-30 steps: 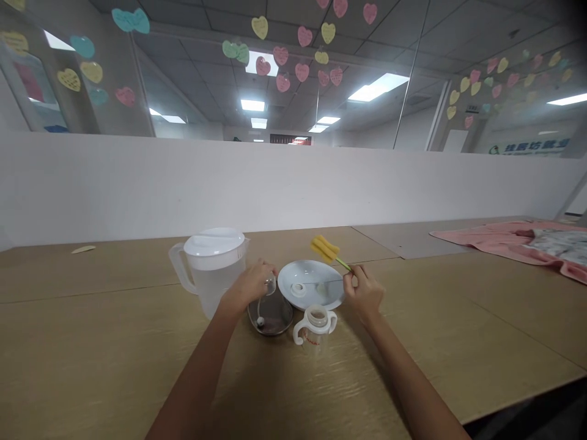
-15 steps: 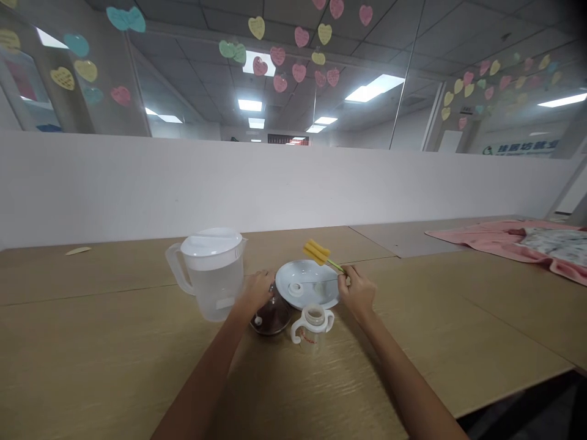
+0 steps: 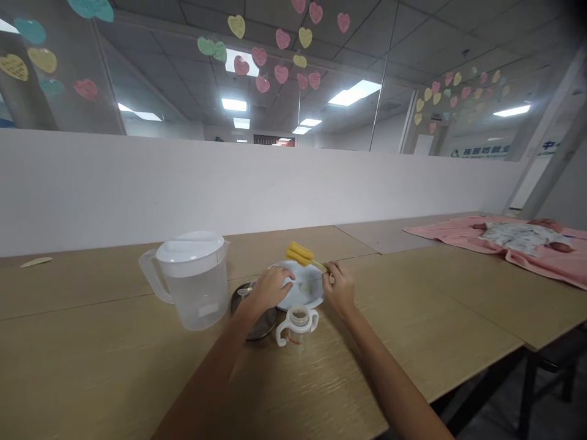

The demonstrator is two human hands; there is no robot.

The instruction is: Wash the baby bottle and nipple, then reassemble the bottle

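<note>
My right hand [image 3: 340, 289] is closed around the thin green handle of a sponge bottle brush [image 3: 300, 253]. Its yellow head is raised over the back of a white bowl [image 3: 312, 294]. Over the bowl's left side reaches my left hand [image 3: 271, 288], fingers stretched out and apart, with nothing visible in it. The hand hides part of the bowl's inside. In front of the bowl, a baby bottle [image 3: 299, 330] with two white handles stands upright and uncapped. A round metal tray [image 3: 262, 328] with small clear parts on it lies partly under my left forearm.
A lidded clear plastic pitcher [image 3: 197, 290] stands left of the tray. On the far right, a baby-like figure in patterned clothes [image 3: 516, 237] lies on a pink towel [image 3: 486, 249]. A white wall [image 3: 275, 189] rises behind the wooden table [image 3: 114, 360].
My left hand has moved right, from the metal tray to over the bowl. My right hand still holds the brush above the bowl. The view has turned to the right.
</note>
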